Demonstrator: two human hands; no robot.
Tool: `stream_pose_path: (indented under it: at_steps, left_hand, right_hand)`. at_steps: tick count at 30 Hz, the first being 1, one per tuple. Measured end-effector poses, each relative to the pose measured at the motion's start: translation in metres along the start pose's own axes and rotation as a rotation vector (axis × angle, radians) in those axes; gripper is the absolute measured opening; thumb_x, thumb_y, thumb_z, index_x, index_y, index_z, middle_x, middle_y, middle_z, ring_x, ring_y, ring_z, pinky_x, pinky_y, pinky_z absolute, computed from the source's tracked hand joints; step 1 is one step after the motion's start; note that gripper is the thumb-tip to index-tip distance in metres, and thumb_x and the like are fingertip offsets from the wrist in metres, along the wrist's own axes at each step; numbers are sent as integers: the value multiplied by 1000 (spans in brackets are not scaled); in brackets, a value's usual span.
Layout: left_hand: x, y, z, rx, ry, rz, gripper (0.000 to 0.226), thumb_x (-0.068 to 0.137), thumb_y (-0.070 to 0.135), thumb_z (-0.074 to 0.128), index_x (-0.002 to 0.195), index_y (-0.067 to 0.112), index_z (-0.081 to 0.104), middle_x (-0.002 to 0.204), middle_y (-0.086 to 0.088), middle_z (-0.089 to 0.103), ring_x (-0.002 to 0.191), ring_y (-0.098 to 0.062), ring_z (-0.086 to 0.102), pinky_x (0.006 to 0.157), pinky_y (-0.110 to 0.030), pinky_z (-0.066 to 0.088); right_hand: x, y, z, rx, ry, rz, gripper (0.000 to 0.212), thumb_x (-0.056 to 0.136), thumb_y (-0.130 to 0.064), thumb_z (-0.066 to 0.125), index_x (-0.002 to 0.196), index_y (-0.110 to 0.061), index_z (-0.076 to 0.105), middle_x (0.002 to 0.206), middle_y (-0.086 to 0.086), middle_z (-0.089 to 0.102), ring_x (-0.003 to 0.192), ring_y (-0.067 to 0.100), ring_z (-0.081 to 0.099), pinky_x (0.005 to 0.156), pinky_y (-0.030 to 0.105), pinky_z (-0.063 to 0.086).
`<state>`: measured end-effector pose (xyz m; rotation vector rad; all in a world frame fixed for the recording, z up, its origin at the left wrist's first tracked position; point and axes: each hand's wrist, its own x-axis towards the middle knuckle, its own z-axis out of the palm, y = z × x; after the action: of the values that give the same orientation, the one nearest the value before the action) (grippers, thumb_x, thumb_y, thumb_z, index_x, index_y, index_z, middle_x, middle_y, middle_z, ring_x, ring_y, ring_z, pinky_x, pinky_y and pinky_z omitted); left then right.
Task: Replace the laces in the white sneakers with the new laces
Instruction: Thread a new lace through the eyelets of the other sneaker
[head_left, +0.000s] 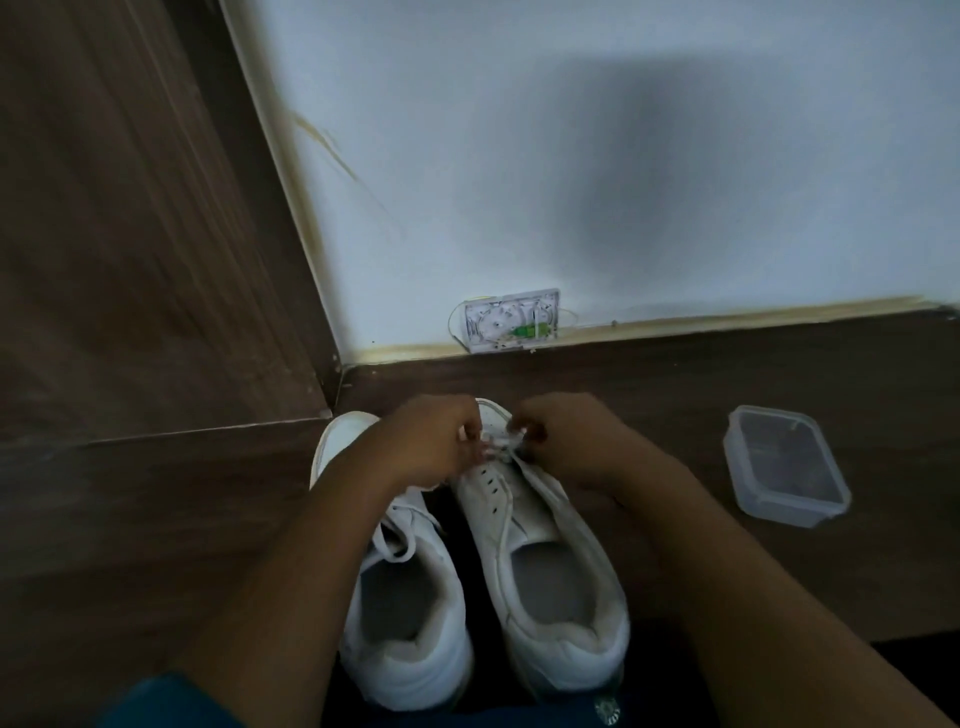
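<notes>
Two white sneakers stand side by side on the dark floor, toes pointing away from me. The left sneaker (410, 597) is laced, with a white lace crossing its tongue. The right sneaker (550, 566) shows several bare eyelets along its tongue. My left hand (431, 441) and my right hand (571, 441) meet over the toe end of the right sneaker, each pinching an end of a white lace (501, 444) at the lowest eyelets. My fingers hide most of that lace.
A clear plastic container (784, 462) sits open on the floor to the right of the sneakers. A white wall (571, 156) with a small plastic wall box (511, 319) rises just beyond the toes. A wooden panel (130, 234) stands at the left.
</notes>
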<state>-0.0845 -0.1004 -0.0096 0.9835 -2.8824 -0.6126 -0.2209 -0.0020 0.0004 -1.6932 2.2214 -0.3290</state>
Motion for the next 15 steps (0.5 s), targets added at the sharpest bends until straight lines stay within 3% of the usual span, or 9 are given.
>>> stream_pose_path:
  at_steps: [3,7,10,12,15]
  left_hand:
    - [1,4,-3,138,18,-25,3,87,16,63,84,18,63,101,-3,64,95,-20,60,76,-25,42]
    - [-3,0,-12,175,59,-91,15,88,9,54,95,2,65,103,-12,66,98,-26,61,76,-26,40]
    - [-4,-2,-10,-74,74,-143,14,82,-3,51,92,-5,61,97,-22,66,94,-35,62,81,-38,50]
    - [-5,-1,-7,-244,72,-199,7,81,-4,53,84,-3,60,92,-22,67,87,-35,64,79,-44,52]
    - [-7,-3,-9,-687,123,-295,25,93,-4,45,70,6,49,80,-20,66,67,-29,60,63,-35,44]
  right_hand:
    - [5,2,4,-118,29,5,16,88,-14,58,101,-13,67,107,6,65,98,22,61,84,31,48]
    - [7,12,2,-164,77,72,10,85,-12,55,91,-11,63,99,6,65,91,23,59,73,27,44]
    - [3,4,7,-44,63,-35,18,89,-14,56,105,-18,63,106,0,63,105,19,58,81,23,40]
    - [3,-2,11,-89,72,-78,25,89,-14,56,113,-16,64,115,4,64,108,22,58,89,27,43]
    - [6,-4,11,-147,81,-36,23,88,-10,56,108,-11,66,110,8,66,102,24,60,86,31,48]
